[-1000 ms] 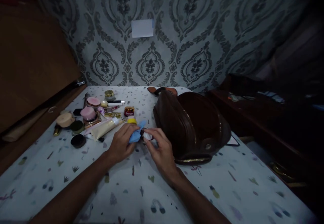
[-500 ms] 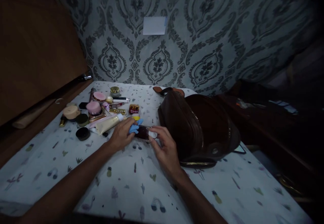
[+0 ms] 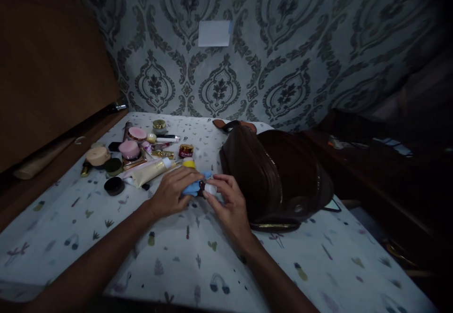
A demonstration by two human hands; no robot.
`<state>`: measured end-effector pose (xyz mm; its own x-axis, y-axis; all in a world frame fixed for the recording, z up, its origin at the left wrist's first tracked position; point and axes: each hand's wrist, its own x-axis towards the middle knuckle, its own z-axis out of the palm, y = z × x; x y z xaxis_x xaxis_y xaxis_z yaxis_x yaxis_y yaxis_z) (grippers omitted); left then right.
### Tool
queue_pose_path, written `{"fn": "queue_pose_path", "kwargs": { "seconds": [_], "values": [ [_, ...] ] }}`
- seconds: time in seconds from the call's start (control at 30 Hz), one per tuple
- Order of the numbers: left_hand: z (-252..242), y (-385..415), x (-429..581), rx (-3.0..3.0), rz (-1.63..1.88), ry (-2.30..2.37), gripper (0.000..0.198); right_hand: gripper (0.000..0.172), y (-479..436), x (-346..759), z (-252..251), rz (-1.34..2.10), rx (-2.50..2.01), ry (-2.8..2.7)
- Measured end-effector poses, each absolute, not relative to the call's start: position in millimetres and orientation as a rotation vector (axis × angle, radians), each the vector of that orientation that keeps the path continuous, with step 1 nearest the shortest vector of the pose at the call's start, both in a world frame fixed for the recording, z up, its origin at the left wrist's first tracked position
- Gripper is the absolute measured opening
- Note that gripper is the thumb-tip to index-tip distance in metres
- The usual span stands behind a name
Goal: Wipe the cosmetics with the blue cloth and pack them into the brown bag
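Note:
My left hand (image 3: 174,191) is closed round a blue cloth (image 3: 193,189) and presses it against a small dark bottle with a white cap (image 3: 208,189). My right hand (image 3: 228,204) pinches that bottle at its cap end, just above the printed sheet. Most of the bottle's dark body is hidden between cloth and fingers. A brown leather bag (image 3: 279,176) lies right beside my right hand.
Several cosmetics lie at the left: a cream tube (image 3: 148,173), pink jars (image 3: 129,149), a beige compact (image 3: 97,155), a black lid (image 3: 113,185), a red jar (image 3: 186,151). A wooden headboard (image 3: 53,77) rises left. A dark cabinet (image 3: 382,171) stands right. Patterned wallpaper bears a white note (image 3: 214,33).
The bottle lay more exposed half a second ago; now the cloth covers more of it and both hands have drawn closer together. The camera view shifted slightly.

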<state>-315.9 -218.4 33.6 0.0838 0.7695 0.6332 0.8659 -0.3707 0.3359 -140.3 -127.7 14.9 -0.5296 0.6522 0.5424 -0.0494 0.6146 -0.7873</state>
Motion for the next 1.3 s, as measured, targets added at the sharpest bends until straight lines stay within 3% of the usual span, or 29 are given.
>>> {"fn": "queue_pose_path", "kwargs": {
  "seconds": [0.43,0.67,0.93,1.13,1.3],
  "values": [
    [22,-215,-351,-2.266,-0.921,-2.066,0.037,0.029,-125,-142,12,1.021,-0.609,-1.877],
    [37,-217,-345,-2.369,-1.077,-2.122,0.015,0.021,-127,-142,15,1.163,-0.562,-1.830],
    [40,-216,-331,-2.514,-1.548,-1.922,0.035,0.024,-121,-139,22,1.172,-0.350,-1.939],
    [44,-216,-339,-2.594,-1.433,-2.232,0.042,0.025,-122,-138,23,1.179,-0.343,-1.961],
    [42,-217,-345,-2.599,-1.334,-2.362,0.029,0.026,-121,-137,23,1.186,-0.338,-1.959]
  ]
}}
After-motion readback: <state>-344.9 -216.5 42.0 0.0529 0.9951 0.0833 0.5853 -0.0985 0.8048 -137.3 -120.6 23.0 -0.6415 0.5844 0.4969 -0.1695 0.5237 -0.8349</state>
